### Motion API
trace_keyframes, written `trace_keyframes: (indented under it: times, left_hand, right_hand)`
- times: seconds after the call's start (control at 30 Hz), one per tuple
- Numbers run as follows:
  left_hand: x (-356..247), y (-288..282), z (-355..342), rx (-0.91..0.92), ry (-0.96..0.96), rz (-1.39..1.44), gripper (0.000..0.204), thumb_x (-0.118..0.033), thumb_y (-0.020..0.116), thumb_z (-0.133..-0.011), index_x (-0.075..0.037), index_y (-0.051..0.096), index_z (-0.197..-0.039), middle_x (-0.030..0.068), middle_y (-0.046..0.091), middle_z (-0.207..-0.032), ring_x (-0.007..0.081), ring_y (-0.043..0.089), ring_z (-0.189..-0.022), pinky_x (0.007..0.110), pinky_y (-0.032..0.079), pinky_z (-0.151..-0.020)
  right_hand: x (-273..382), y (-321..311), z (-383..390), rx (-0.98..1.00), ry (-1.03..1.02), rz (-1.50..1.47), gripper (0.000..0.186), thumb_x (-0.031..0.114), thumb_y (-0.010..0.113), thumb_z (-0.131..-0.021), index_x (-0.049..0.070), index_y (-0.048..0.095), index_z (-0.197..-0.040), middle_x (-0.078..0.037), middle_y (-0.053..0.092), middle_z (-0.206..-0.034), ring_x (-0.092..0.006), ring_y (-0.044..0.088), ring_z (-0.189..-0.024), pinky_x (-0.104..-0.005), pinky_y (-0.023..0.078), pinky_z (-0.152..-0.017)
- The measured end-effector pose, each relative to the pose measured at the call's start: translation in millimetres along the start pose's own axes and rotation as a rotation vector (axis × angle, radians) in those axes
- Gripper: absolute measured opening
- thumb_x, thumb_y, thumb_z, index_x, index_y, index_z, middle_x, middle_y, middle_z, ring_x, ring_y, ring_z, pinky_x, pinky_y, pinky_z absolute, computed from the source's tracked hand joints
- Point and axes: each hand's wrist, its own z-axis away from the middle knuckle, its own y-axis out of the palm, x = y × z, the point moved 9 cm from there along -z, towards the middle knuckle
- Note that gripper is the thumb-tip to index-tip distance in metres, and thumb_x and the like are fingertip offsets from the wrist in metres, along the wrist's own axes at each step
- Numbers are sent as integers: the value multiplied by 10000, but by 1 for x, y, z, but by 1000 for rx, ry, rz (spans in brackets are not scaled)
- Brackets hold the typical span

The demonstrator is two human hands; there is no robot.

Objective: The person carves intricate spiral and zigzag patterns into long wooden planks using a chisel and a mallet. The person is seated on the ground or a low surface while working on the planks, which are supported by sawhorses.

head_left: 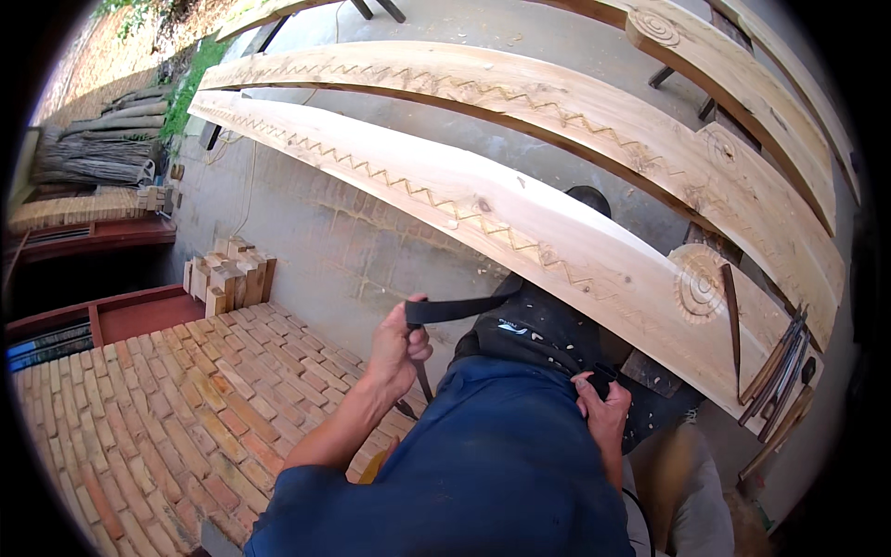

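Note:
Between the fingers and thumb of my left hand (397,348) is the end of a black strap (459,308), stretched out toward the black garment (534,325) over my legs. Pale wood chips dot that garment. My right hand (606,408) is closed at its right side, gripping a black strap-like piece (603,379) whose far end I cannot make out. Just beyond my legs runs a long wooden beam (390,172) with a carved zigzag line and a round carved rosette (698,283) near its right end.
Several chisels (775,376) and a wooden-handled tool (778,434) lie at the beam's right end. Another carved beam (520,97) runs behind it. Cut wooden blocks (232,276) are stacked at left, beside brick paving (176,418). Logs (107,139) are piled farther off.

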Motion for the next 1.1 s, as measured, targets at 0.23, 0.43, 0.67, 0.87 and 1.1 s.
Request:
trace_keyframes:
  times: [0.23,0.43,0.67,0.87,1.1]
  left_hand:
    - [22,-42,4,-289,-175,409,191,-176,361,-1133,-83,515,-1069,23,451,-752,90,333,-500,249,270,-456]
    - [37,53,7,1,-240,158,518,-609,388,-1074,-119,545,-1014,35,450,-719,109,342,-523,260,255,-457]
    - [65,99,15,196,-307,-223,817,-915,230,-937,-155,516,-1024,41,538,-782,95,344,-584,253,215,-483]
    - [65,121,26,410,-191,-450,429,-522,607,-1033,-111,561,-1145,33,599,-863,56,356,-590,218,261,-496]
    - [75,110,26,371,-285,-522,233,-231,660,-1047,-68,625,-1209,-60,557,-795,17,344,-549,217,214,-503]
  right_hand:
    - [1,6,-2,33,4,37,144,121,734,-995,-20,744,-962,-1,604,-699,-61,511,-549,-242,395,-514]
    - [2,6,4,14,15,39,131,122,737,-995,-7,757,-979,14,613,-698,-54,504,-553,-234,389,-523]
    - [25,6,16,-85,-301,402,206,133,830,-904,4,747,-1041,-147,776,-870,-251,779,-749,-333,566,-633]
    - [31,6,23,-148,-432,493,224,129,852,-869,29,737,-1034,-162,767,-887,-325,773,-791,-364,585,-653]
    - [42,11,28,-107,-578,611,374,68,865,-755,72,720,-1100,-132,757,-844,-314,756,-740,-383,578,-613]
